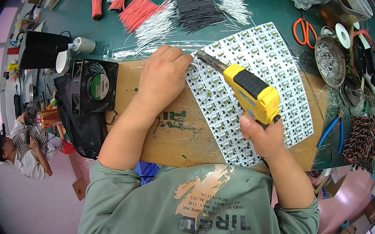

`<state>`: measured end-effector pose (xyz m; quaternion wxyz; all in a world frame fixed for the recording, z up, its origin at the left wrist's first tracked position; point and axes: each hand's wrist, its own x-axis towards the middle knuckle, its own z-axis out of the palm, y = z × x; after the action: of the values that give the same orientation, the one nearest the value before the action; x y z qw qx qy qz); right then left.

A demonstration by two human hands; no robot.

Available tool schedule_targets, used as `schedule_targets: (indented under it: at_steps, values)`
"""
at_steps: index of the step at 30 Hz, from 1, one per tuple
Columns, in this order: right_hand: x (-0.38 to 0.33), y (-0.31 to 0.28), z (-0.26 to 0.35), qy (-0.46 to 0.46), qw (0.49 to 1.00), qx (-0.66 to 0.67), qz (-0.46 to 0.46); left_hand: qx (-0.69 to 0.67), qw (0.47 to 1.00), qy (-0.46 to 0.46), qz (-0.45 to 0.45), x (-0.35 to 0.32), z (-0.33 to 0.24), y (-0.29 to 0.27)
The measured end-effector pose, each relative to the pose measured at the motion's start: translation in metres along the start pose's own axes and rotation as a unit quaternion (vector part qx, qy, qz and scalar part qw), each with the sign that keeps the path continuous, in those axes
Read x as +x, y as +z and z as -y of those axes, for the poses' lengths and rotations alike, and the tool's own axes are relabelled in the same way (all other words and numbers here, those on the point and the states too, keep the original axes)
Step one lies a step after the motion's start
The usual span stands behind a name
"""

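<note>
My right hand (pixel 264 136) is wrapped round the handle of a yellow and black soldering gun (pixel 252 91). Its metal nose points up and left, to the upper left edge of a white circuit board panel (pixel 269 57). Rows of small identical components cover the panel, which lies tilted on brown cardboard (pixel 171 138). Close to the gun's tip is my left hand (pixel 166 72), its fingers curled together at the panel's edge. Whatever those fingers pinch is too small or hidden to make out.
Bundles of red wires (pixel 137 11), white wires (pixel 155 26) and black wires (pixel 198 10) lie at the back. A black fan (pixel 93 87) stands left. At right are orange-handled scissors (pixel 305 33), a metal dish (pixel 330 62), blue-handled pliers (pixel 330 133) and twisted wires (pixel 364 141). Another person (pixel 24 148) sits far left.
</note>
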<state>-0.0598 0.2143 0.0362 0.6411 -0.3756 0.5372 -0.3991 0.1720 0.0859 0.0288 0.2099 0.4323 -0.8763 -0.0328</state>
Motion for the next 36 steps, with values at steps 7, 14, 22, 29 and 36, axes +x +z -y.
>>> schedule_targets:
  at_steps: [7,14,22,29,36]
  values:
    - [0.0,-0.002,-0.011,-0.037,0.993,0.111,0.01,-0.067,0.997,-0.008,-0.044,0.0,0.004,0.0]
    - [-0.001,0.001,-0.008,-0.05,0.99,0.133,-0.025,-0.158,0.984,-0.057,-0.064,0.006,-0.007,-0.017]
    - [0.005,0.01,0.01,-0.093,0.994,0.03,-0.048,-0.442,0.869,-0.184,0.125,0.003,-0.059,-0.031]
    - [0.008,0.019,0.014,-0.093,0.992,0.031,-0.085,-0.432,0.875,-0.149,0.164,-0.003,-0.081,-0.021]
    - [0.007,0.016,0.003,-0.116,0.987,-0.018,-0.113,-0.283,0.944,-0.074,0.154,-0.004,-0.09,-0.024]
